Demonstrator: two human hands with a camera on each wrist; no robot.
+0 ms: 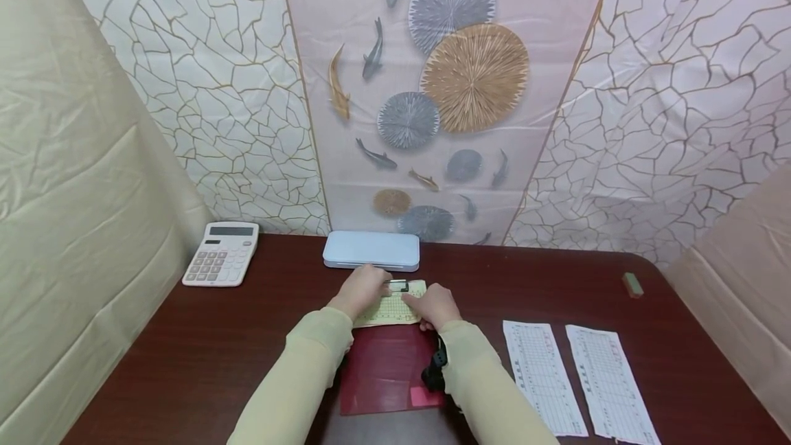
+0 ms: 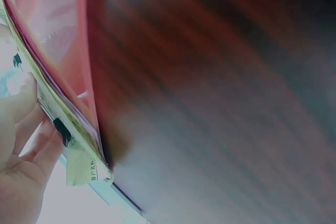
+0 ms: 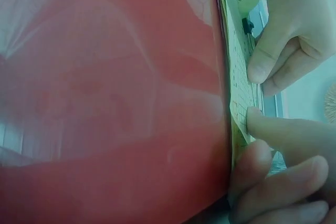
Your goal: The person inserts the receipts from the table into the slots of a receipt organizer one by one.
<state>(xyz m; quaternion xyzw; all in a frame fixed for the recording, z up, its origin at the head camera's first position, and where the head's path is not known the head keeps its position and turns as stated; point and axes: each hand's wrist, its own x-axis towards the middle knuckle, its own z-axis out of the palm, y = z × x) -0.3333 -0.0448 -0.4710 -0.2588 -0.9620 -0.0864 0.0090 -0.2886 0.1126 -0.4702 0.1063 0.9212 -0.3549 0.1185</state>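
A translucent red file folder (image 1: 386, 369) lies on the desk, its far end under a stack of yellow printed forms (image 1: 395, 309). Across the top of the forms sits a metal clip (image 1: 398, 286) with black ends. My left hand (image 1: 364, 288) pinches this clip between thumb and fingers; the left wrist view shows the thumb (image 2: 26, 95) on its near side. With my right hand (image 1: 440, 305) I grip the forms' right edge, a fingertip (image 3: 254, 115) on the top sheet. The right wrist view shows the other fingers curled beside the edge.
Behind the hands lies a light blue case (image 1: 371, 249). A white calculator (image 1: 222, 256) stands at the back left. Two printed paper slips, one left (image 1: 544, 376) and one right (image 1: 612, 383), lie at the right. Near the right edge is a small green block (image 1: 633, 285).
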